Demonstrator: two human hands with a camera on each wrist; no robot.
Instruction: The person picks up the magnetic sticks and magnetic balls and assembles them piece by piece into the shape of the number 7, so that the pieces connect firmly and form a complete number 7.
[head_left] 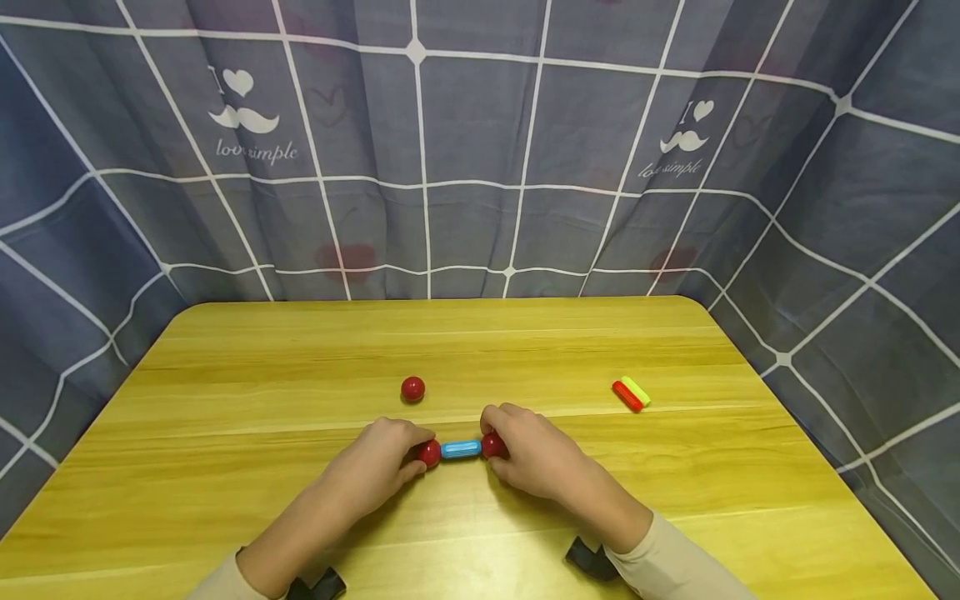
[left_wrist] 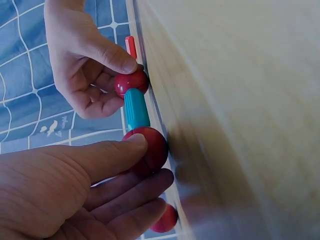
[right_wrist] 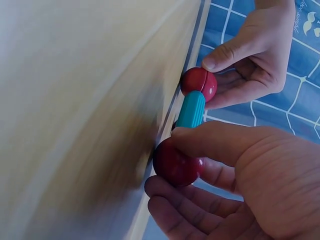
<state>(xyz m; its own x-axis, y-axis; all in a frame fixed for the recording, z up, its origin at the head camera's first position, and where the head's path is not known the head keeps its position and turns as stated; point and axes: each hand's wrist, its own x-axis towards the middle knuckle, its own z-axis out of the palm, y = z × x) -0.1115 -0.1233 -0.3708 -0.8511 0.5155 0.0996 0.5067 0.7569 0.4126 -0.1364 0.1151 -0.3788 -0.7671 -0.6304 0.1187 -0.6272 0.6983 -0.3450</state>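
A ribbed blue rod [head_left: 461,450] lies between two shiny red balls, touching both, just at the tabletop. My left hand [head_left: 378,461] pinches the left red ball [head_left: 430,452] between thumb and fingers. At the rod's other end, my right hand [head_left: 536,450] grips the right red ball [head_left: 494,446]. The left wrist view shows the blue rod [left_wrist: 136,110] running from one ball to the other, and a thin seam on the nearer ball [left_wrist: 152,150]. In the right wrist view the right hand's fingers curl about its ball [right_wrist: 177,162].
A third red ball [head_left: 412,389] sits on the wooden table [head_left: 300,350] beyond the left hand. Toward the right lie a red rod [head_left: 627,397] and a yellow-green rod [head_left: 636,391], side by side. A grey checked curtain [head_left: 480,125] surrounds the table's back and sides.
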